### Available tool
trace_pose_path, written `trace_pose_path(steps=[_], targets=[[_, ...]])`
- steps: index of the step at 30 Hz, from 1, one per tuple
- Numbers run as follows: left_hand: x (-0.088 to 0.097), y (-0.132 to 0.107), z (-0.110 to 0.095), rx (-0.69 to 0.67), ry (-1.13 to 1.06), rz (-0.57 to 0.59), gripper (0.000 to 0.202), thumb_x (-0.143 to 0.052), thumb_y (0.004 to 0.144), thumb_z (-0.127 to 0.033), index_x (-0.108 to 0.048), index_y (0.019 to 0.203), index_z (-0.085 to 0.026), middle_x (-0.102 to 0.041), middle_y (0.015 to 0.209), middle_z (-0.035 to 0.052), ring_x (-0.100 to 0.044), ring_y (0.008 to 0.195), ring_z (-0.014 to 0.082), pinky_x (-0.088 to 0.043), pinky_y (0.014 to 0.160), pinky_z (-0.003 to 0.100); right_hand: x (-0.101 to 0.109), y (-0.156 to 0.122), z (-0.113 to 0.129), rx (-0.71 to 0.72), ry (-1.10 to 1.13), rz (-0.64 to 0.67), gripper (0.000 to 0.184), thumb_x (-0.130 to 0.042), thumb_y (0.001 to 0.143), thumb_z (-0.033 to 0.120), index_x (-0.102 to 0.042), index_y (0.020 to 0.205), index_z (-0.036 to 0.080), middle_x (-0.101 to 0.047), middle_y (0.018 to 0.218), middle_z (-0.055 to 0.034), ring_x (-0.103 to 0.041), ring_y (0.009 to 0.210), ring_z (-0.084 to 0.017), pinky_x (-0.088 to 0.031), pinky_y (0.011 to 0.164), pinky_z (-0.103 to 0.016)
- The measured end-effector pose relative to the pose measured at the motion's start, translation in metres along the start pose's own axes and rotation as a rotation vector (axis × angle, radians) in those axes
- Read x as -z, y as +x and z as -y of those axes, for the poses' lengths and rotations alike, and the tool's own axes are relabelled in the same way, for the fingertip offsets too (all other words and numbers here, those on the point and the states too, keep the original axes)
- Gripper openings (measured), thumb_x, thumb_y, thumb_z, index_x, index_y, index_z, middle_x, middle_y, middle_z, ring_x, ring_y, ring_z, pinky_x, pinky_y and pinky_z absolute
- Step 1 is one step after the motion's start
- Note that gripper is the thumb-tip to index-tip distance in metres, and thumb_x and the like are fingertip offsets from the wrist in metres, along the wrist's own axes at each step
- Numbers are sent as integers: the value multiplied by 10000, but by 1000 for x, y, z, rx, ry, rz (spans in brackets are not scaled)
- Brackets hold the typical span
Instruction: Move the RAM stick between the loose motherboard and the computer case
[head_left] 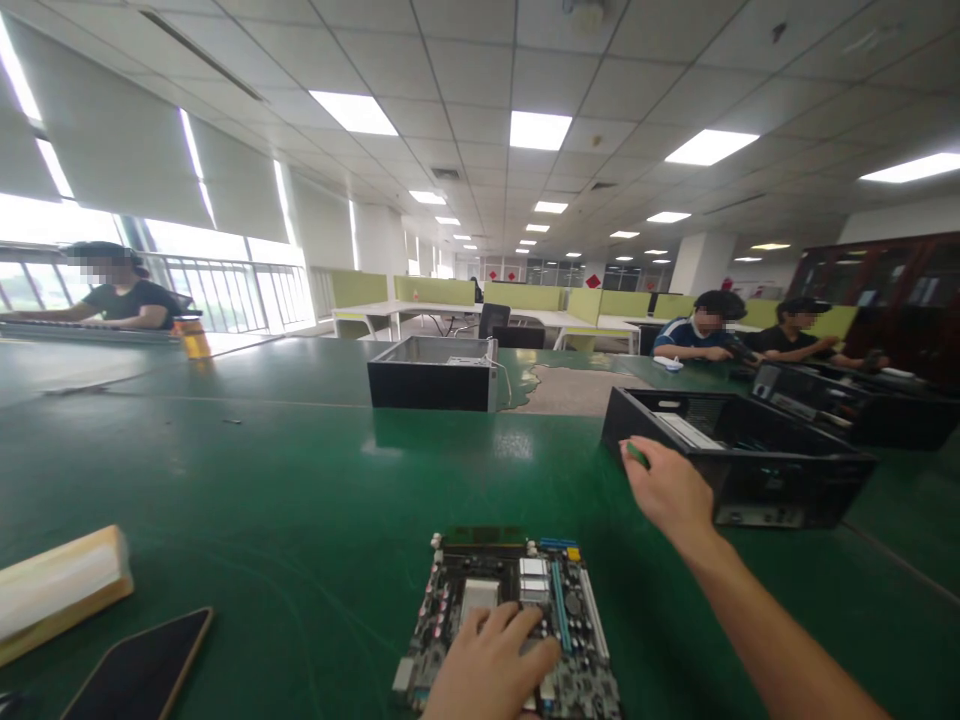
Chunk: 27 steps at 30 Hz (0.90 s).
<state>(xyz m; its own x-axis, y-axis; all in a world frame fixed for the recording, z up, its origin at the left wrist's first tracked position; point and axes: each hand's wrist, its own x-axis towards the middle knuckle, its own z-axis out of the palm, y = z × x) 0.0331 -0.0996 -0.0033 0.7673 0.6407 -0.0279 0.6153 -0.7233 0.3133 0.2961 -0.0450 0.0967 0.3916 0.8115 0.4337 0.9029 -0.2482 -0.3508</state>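
Observation:
A computer motherboard (517, 600) lies flat on the green table (300, 480) right in front of me. My left hand (491, 665) rests on its near part, fingers spread over the board. My right hand (667, 490) reaches forward to the right, fingers curled round a small green object (637, 455), just beside the near left corner of an open black computer case (739, 455). What the green object is I cannot make out.
A second open case (433, 375) stands farther back at centre. A wooden block (60, 590) and a dark phone (139, 670) lie at the near left. One person sits at far left by an orange bottle (193, 337); two persons sit at far right.

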Motion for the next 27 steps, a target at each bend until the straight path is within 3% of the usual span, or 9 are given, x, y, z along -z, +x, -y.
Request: trace_pose_path(steps=[4,7,10,13,16,18,21,27], targets=[[20,-14,25,108,-38,-32,606,-643,714,-377,-433,1283,-376,-378,1430,40,-335,1293,319,-285,1041,527,25,71,-60,-144,-214,165,404,-371,827,427,-664,1054,266,-647,1054,-119,-591,959,-302,-440,755,-396],[35,-23,66,238,-18,-118,569,-572,759,-356,-430,1310,-352,-364,1438,27,-331,1307,279,-233,1085,488,20,103,-100,-213,-231,271,386,-411,801,391,-673,1045,246,-640,1080,-125,-585,997,-285,-436,790,-373],[49,-27,125,309,33,-203,534,-508,788,-365,-441,1315,-316,-390,1423,29,-360,1294,248,-243,1089,435,8,111,-120,-238,-224,254,413,-413,792,408,-661,1084,254,-636,1089,-134,-583,1004,-300,-434,800,-389],[66,-30,178,405,89,-248,559,-478,792,-348,-419,1339,-253,-418,1403,59,-368,1287,249,-246,1083,418,0,103,-121,-262,-217,205,471,-365,800,480,-643,1123,279,-633,1094,-147,-584,985,-337,-440,769,-423],[80,-31,200,487,159,-328,627,-515,761,-373,-381,1361,-252,-371,1432,72,-275,1329,300,-177,1084,488,-1,89,-116,-263,-213,174,521,-318,815,521,-610,1179,289,-636,1089,-143,-586,976,-341,-446,752,-418],[87,-26,195,447,187,-406,629,-523,761,-433,-382,1356,-283,-344,1446,66,-232,1341,316,-146,1077,516,-1,77,-109,-263,-214,150,541,-302,823,534,-600,1195,278,-635,1084,-149,-583,981,-348,-446,748,-416],[94,-6,168,314,168,-486,580,-498,790,-476,-408,1333,-294,-379,1420,66,-257,1325,298,-155,1075,500,-1,54,-91,-249,-216,125,541,-291,833,534,-606,1188,274,-637,1071,-147,-583,977,-347,-447,746,-416],[123,53,75,14,54,-559,464,-473,835,-444,-496,1257,-253,-494,1315,65,-349,1256,258,-225,1059,443,8,-28,-27,-66,-187,84,447,-328,848,452,-622,1148,301,-643,1068,-89,-578,956,-287,-449,743,-377]])
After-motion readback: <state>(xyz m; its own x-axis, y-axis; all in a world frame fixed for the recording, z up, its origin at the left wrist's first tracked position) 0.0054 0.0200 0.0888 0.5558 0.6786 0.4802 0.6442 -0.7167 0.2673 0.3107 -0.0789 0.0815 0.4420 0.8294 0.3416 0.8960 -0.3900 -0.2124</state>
